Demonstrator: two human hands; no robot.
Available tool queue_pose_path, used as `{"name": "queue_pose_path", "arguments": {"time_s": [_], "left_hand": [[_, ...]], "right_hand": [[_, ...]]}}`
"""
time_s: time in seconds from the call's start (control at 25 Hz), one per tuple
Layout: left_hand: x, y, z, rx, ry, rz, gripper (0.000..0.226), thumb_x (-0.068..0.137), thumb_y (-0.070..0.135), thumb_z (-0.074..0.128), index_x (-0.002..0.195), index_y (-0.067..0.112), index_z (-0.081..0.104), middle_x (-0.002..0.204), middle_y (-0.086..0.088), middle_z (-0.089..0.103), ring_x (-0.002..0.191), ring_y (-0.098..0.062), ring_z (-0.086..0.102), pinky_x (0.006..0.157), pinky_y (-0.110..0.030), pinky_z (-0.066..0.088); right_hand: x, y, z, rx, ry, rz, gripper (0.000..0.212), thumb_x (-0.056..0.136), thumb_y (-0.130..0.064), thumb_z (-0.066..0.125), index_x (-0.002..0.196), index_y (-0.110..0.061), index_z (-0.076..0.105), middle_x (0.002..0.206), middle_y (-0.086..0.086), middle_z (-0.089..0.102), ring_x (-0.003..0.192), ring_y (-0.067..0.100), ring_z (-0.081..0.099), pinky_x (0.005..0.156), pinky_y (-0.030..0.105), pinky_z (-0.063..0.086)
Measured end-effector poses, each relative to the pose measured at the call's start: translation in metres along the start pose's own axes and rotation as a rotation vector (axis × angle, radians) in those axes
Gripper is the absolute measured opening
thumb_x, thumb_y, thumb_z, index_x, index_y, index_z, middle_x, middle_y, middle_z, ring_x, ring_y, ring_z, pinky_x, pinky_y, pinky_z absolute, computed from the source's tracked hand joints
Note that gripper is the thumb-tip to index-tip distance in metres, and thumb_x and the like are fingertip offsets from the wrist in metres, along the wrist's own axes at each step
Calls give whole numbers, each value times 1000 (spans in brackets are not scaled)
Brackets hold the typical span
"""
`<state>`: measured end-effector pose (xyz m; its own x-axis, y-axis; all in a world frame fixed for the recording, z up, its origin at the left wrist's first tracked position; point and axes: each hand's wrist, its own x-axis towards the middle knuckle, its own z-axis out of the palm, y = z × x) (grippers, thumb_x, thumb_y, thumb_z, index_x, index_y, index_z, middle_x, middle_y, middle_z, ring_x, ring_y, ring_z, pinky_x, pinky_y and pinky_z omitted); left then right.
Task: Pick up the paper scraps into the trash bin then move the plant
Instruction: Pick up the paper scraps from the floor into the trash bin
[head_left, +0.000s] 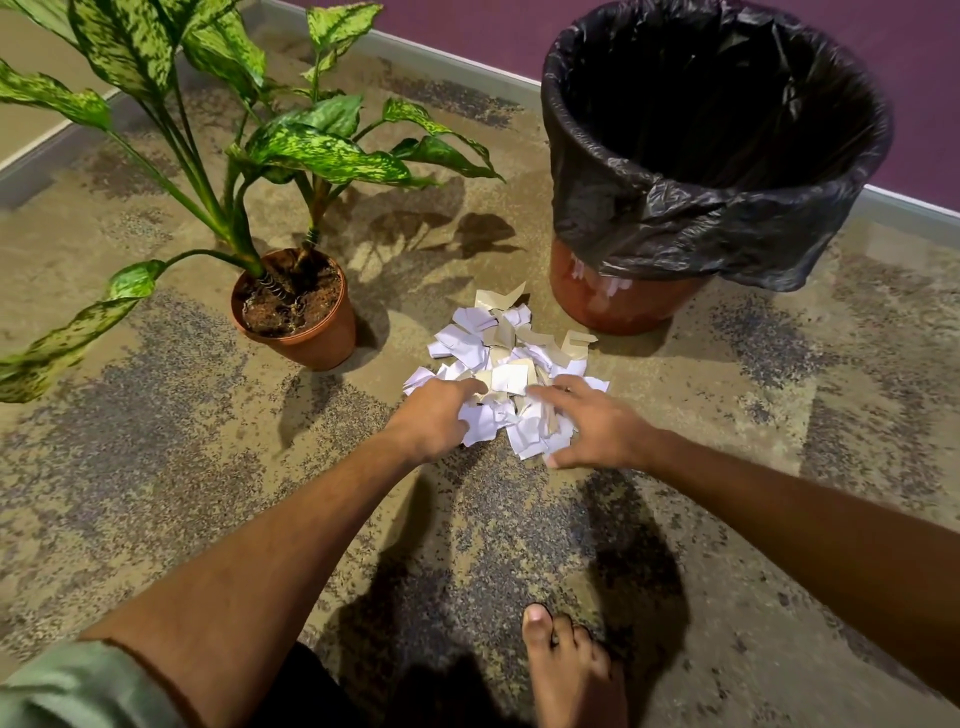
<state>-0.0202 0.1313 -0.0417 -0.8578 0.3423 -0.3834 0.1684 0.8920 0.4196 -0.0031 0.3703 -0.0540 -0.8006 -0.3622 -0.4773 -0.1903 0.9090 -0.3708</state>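
- A heap of white and cream paper scraps (506, 371) lies on the mottled carpet (156, 441), between the potted plant and the bin, with its far edge close to the foot of the bin.
- The person's left hand (435, 418) rests on the near left edge of the heap, fingers curled down into the scraps and index finger reaching across the top; whether any piece is truly gripped, I cannot tell.
- The right hand (589, 426) lies on the near right edge, fingers spread apart and fairly straight, touching the paper, thumb sticking out toward the person.
- The two hands bracket the near part of the heap, a strip of paper showing between them.
- The trash bin (623, 304), orange-brown with a black liner (727, 234) folded over its rim, stands upright beyond the heap on the right, near the purple wall (909, 62).
- The plant (291, 150), with speckled green leaves, stands upright in a terracotta pot (311, 338) left of the heap, apart from it.
- One bare foot (571, 675) shows at the bottom edge.
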Motion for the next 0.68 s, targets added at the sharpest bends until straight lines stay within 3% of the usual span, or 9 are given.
{"name": "queue_pose_path", "arguments": {"time_s": [0.08, 0.12, 0.2, 0.32, 0.44, 0.52, 0.6, 0.68], "left_hand": [[-2, -3, 0, -36, -35, -17, 56, 85, 4, 58, 136, 24, 48, 133, -7, 58, 118, -27, 54, 89, -28, 45], [-4, -5, 0, -67, -54, -27, 57, 83, 2, 58, 135, 24, 50, 131, -8, 59, 115, -26, 55, 84, -26, 45], [-5, -8, -1, -137, -71, -43, 56, 80, -1, 56, 130, 24, 54, 127, -8, 61, 111, -26, 57, 80, -24, 46], [-6, -11, -3, -207, -50, -61, 54, 77, -4, 54, 125, 23, 59, 123, -5, 62, 109, -24, 59, 84, -28, 50], [-7, -11, -6, -312, -25, -61, 55, 73, -8, 51, 115, 26, 63, 122, -1, 64, 103, -21, 63, 84, -36, 55], [-7, -7, -8, -406, -29, -45, 54, 71, -11, 52, 106, 28, 64, 117, 1, 66, 88, -19, 66, 68, -36, 56], [-7, -1, -10, -508, -39, -25, 53, 70, -14, 53, 104, 24, 64, 110, 1, 69, 69, -17, 62, 51, -28, 46], [-6, 3, -10, -587, -36, -28, 53, 71, -17, 53, 106, 20, 64, 109, 0, 68, 59, -19, 53, 47, -26, 38]], "right_hand": [[5, -13, 9, -206, 11, -88, 82, 79, -43, 72, 148, -41, 26, 158, 1, 17, 136, 24, 34, 105, 37, 37], [8, -17, 12, -256, 35, -122, 70, 83, -35, 69, 145, -37, 34, 155, 2, 25, 135, 23, 36, 104, 34, 37], [11, -23, 12, -237, 114, -163, 46, 87, -24, 63, 132, -27, 52, 137, 3, 47, 125, 23, 47, 95, 30, 40], [13, -25, -3, -73, 211, -59, 23, 87, -20, 65, 109, -19, 66, 117, 2, 62, 105, 19, 57, 84, 27, 43], [13, -26, -15, 73, 169, -109, 13, 79, -15, 74, 92, -15, 70, 123, 0, 63, 110, 18, 58, 81, 21, 38], [10, -36, -17, 90, 69, -204, 8, 76, -11, 75, 82, -15, 71, 135, -4, 56, 117, 15, 55, 85, 20, 37], [8, -45, -13, 82, 45, -225, 7, 78, -12, 73, 83, -16, 72, 127, -4, 63, 115, 17, 57, 92, 26, 41], [5, -50, -15, 88, 86, -169, 13, 81, -14, 72, 93, -15, 75, 109, 0, 71, 107, 19, 61, 89, 29, 46]]}}
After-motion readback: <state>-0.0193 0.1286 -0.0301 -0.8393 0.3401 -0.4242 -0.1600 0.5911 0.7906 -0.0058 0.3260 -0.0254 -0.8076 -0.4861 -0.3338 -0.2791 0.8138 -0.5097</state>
